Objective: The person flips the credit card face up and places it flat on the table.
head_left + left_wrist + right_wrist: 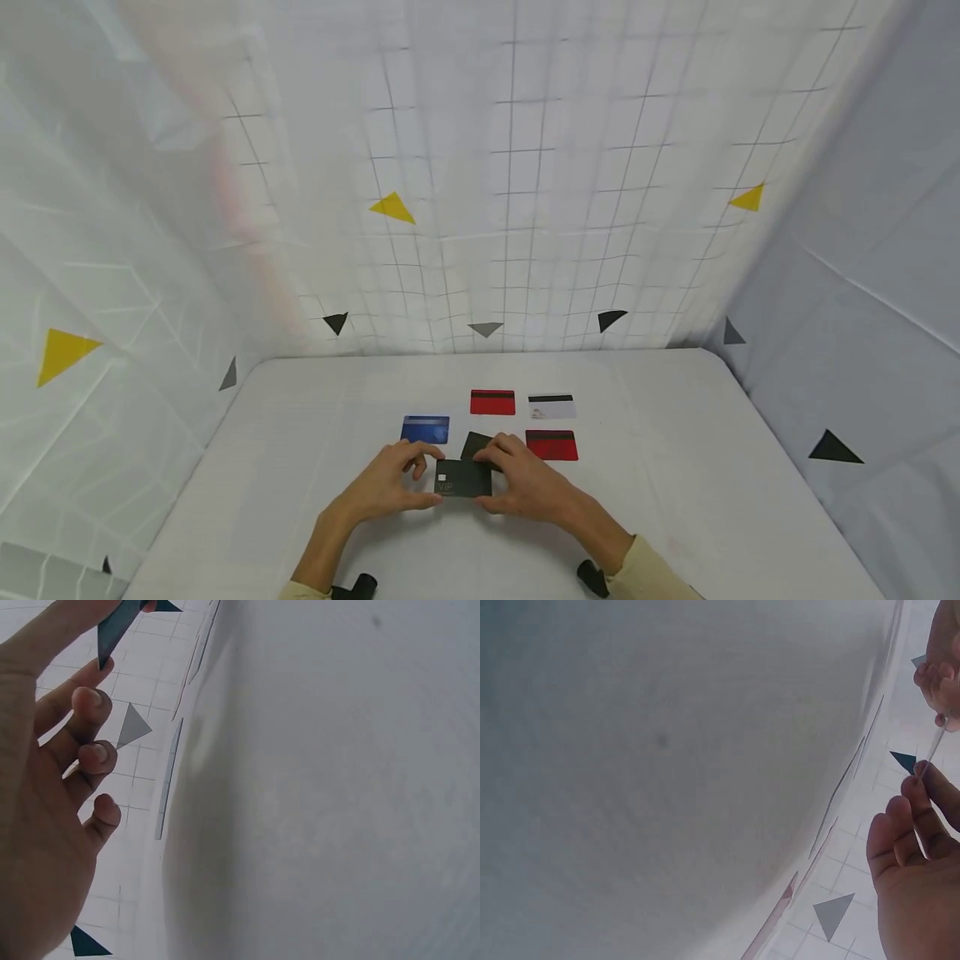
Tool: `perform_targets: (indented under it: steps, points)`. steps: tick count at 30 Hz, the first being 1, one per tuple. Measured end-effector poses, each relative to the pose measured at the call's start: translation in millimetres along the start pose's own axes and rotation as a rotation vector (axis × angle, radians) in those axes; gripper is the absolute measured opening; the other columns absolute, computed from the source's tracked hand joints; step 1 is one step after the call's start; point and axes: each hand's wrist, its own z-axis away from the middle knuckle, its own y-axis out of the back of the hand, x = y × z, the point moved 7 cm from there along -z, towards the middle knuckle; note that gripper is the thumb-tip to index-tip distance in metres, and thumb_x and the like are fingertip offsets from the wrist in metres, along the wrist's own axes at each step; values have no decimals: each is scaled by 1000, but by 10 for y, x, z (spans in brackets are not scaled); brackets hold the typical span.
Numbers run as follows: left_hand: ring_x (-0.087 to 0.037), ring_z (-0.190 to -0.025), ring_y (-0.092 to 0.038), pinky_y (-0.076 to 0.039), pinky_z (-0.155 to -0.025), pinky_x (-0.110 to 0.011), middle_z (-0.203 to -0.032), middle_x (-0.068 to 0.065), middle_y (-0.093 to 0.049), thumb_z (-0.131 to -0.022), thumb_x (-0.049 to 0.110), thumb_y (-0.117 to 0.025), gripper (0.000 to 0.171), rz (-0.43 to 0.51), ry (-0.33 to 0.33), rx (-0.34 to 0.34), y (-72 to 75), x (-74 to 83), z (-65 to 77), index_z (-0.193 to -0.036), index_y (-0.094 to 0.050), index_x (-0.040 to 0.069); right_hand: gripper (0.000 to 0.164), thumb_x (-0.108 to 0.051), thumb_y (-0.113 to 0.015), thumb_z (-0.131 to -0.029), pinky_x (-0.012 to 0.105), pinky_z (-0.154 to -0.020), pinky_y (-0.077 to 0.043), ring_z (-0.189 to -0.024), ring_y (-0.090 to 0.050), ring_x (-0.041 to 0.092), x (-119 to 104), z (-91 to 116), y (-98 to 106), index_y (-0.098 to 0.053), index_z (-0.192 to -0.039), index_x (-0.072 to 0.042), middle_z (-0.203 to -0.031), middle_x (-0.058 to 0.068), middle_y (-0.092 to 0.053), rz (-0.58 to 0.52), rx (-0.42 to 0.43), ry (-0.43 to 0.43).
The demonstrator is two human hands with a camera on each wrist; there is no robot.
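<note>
The left hand (386, 483) held the left end of a dark VIP card (467, 481) between spread thumb and fingertip, the gap spanned by the card; the right hand (528, 483) held its right end likewise. The card was raised above the table (675, 500), roughly midway between its left and right edges. Just beyond lay another dark card (472, 444), partly hidden, with a blue card (425, 429) toward the far-left corner. A striped red card (552, 446) lay rightward; another red card (492, 402) and a white card (552, 408) lay nearer the far edge.
</note>
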Motion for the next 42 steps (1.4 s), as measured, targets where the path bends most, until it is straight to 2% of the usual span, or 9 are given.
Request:
perform_targets:
  steps: [5,11,20,25,31,42]
  points:
    - [-7,-85,-46,-35,-77,-32,-82,16,-50,-74,56,-84,55,8,31,-38,-39,-33,9,-120,-58,41,55,-44,-84,-80,31,-96,-49,-109,-50,7,41,9,-27,-63,-126,-22,-117,-10,-52,-1,-29,-20]
    - [-8,-86,-47,-36,-77,-32,-83,13,-53,-75,53,-85,55,24,32,-56,-56,-38,16,-120,-58,39,55,-45,-84,-79,33,-97,-50,-106,-55,6,73,8,-51,-62,-124,-22,-116,-9,-53,-2,-78,-64]
    - [-7,-84,-48,-38,-76,-29,-83,10,-54,-74,55,-85,55,33,41,-85,-88,-49,39,-120,-60,35,57,-49,-83,-77,29,-89,-52,-97,-54,5,139,10,-106,-61,-122,-22,-112,-9,-56,29,-152,-131]
    - [-6,-79,-47,-39,-71,-27,-83,9,-55,-73,56,-85,56,-9,74,-111,-117,-79,49,-118,-61,34,57,-50,-83,-77,29,-87,-51,-92,-53,4,139,5,-127,-63,-122,-22,-107,-10,-56,45,-184,-152]
    - [-6,-80,-48,-39,-71,-28,-83,12,-55,-69,59,-85,57,-62,126,-150,-164,-123,41,-114,-63,34,58,-52,-84,-75,30,-86,-53,-89,-53,4,136,-1,-156,-64,-121,-24,-103,-12,-56,51,-229,-181]
    - [-7,-80,-47,-36,-74,-31,-81,13,-53,-66,56,-88,54,-95,145,-189,-216,-134,12,-109,-64,31,59,-55,-86,-72,29,-81,-53,-85,-52,6,160,-26,-226,-66,-118,-25,-99,-13,-54,55,-274,-211]
